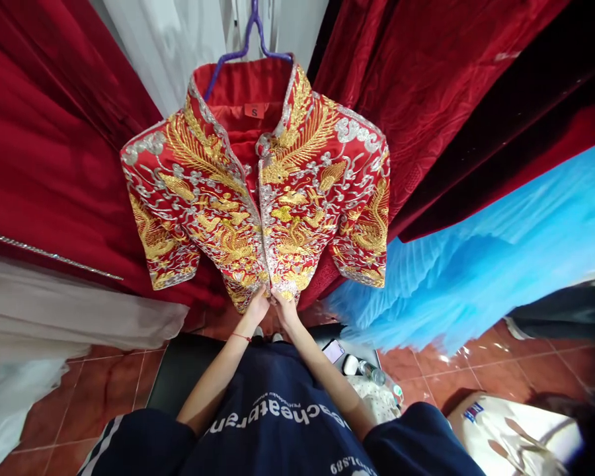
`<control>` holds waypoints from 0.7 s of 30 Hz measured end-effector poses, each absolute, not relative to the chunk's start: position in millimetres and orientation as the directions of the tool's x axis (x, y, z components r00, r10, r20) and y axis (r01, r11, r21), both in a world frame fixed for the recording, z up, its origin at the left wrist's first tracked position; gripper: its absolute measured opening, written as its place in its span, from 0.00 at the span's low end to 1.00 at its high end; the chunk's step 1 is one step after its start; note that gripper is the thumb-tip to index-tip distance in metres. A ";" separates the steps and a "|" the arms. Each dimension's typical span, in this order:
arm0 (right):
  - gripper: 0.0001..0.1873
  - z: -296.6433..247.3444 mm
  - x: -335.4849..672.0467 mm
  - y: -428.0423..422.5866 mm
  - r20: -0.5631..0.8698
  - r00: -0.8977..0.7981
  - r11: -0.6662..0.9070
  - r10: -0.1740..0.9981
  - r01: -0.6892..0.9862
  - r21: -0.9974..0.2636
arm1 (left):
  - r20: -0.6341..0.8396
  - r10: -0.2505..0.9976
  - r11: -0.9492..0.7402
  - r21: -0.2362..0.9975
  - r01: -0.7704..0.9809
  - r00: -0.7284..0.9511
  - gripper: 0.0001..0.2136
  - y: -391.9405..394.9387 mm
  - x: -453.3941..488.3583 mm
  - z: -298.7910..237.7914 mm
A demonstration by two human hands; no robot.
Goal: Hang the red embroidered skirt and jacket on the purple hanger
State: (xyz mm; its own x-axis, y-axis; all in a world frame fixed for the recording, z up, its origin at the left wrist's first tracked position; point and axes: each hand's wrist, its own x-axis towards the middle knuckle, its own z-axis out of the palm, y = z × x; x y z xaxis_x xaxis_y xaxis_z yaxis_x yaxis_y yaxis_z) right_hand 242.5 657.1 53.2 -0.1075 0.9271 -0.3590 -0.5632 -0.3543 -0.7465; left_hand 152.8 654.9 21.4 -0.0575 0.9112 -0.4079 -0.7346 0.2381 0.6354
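Observation:
A red jacket (297, 231) with gold and silver embroidery hangs from a purple hanger (248, 43). Its stand collar is open at the top, and a red label (254, 110) marked S shows inside. Further down, the two front edges meet along the middle. At the bottom of that front, my left hand (258, 307) grips the left edge of the hem. Close beside it, my right hand (283, 306) pinches the right edge. Both thumbs rest on the embroidered cloth; the other fingers are mostly hidden behind it.
Red garments (44, 152) hang at the left, and a blue pleated gown (500, 244) at the right. Below lie a phone (334, 351), a white case (350, 365) and a clear bottle (371, 372). A white bag (520, 430) sits on the tiled floor (99, 390).

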 end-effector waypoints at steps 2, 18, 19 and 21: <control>0.19 54.0 243.8 656.7 -0.364 -0.093 -0.347 0.927 -0.584 -0.734 | -0.405 0.913 0.241 0.645 -0.725 -0.056 0.19 653.9 154.5 24.7; 0.14 43.7 237.0 648.0 -0.450 -0.181 -0.458 0.875 -0.610 -0.646 | -0.449 0.815 0.128 0.756 -0.642 -0.367 0.19 624.1 156.2 33.3; 0.15 43.4 234.8 646.9 -0.455 -0.200 -0.475 0.868 -0.602 -0.642 | -0.451 0.806 0.125 0.763 -0.635 -0.384 0.19 621.7 155.1 34.7; 0.19 43.5 229.6 644.7 -0.461 -0.235 -0.504 0.856 -0.580 -0.640 | -0.451 0.787 0.114 0.777 -0.620 -0.421 0.20 618.3 152.3 37.9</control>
